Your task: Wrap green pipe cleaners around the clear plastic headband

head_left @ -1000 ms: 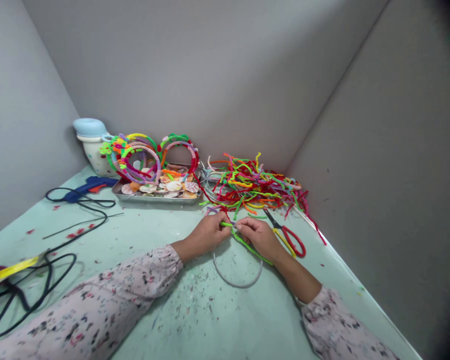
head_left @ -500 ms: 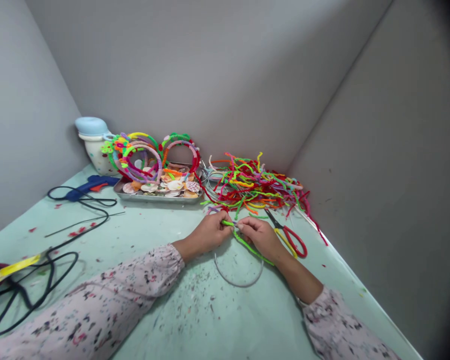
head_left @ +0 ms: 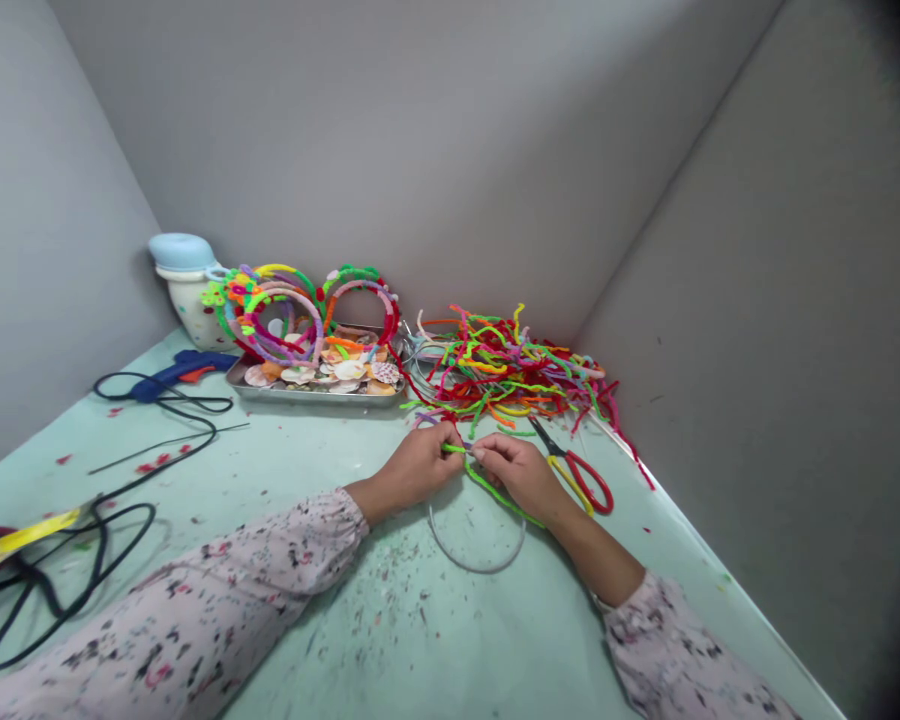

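In the head view my left hand (head_left: 418, 466) is closed in a pinch on a bright green pipe cleaner (head_left: 499, 496) at the spot where it wraps the thin grey hoop (head_left: 478, 570). My right hand (head_left: 523, 474) faces it, thumb and fingertips pinched on the hoop just beside the green wrap. The loose length of the pipe cleaner slants down under my right hand toward the wrist. Below both hands hangs the bare curve of the hoop, over the table. Fingers partly hide the top of the hoop.
Scissors (head_left: 583, 484) with red and yellow handles lie by my right hand. Behind is a heap of colourful pipe cleaners (head_left: 502, 365). A metal tray (head_left: 322, 397) holds shells and wrapped headbands (head_left: 289, 290). At left are a blue glue gun (head_left: 172, 376), dark cord (head_left: 105, 540) and lidded container (head_left: 187, 290).
Very little differs. Both hands keep their pinches at nearly the same place, with only a slight shift of the right fingertips beside the green wrap.
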`<state>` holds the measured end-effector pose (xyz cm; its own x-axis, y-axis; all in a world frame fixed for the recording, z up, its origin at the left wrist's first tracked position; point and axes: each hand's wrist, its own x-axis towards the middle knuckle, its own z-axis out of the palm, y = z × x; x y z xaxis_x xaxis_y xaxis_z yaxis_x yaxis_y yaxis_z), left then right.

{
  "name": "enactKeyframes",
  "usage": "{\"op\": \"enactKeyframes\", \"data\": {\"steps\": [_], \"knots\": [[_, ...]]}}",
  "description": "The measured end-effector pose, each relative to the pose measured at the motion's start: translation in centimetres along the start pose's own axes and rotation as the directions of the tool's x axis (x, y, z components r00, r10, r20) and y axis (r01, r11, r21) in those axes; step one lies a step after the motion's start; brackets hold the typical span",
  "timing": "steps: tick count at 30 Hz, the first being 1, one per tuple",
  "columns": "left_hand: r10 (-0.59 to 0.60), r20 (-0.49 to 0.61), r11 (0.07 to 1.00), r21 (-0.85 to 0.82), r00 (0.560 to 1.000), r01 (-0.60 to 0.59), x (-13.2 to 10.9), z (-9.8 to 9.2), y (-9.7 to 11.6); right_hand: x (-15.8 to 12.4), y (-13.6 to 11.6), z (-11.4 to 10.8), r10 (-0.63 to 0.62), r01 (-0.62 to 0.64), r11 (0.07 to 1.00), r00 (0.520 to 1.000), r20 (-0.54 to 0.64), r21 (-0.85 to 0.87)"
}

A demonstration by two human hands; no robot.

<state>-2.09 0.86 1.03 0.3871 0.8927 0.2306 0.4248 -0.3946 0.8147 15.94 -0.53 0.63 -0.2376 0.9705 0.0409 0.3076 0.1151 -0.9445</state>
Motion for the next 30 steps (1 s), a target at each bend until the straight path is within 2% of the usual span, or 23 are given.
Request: {"op": "enactKeyframes", "data": {"steps": [6, 22, 30], "knots": [[-0.016, 0.029, 1.0, 0.008, 0.999, 0.016, 0.0, -0.2, 0.3, -0.1, 0.0, 0.0, 0.001, -0.001, 1.0, 1.0, 0.002, 0.005], [-0.028, 0.016, 0.996, -0.08, 0.999, 0.029, 0.1, 0.4, -0.7, 0.0, -0.1, 0.1, 0.014, -0.013, 0.999, 1.0, -0.015, 0.03], [0.003, -0.003, 1.0, -0.025, 1.0, -0.003, 0.2, 0.5, -0.8, 0.0, 0.1, 0.0, 0.005, -0.005, 1.0, 1.0, -0.001, 0.008]]}}
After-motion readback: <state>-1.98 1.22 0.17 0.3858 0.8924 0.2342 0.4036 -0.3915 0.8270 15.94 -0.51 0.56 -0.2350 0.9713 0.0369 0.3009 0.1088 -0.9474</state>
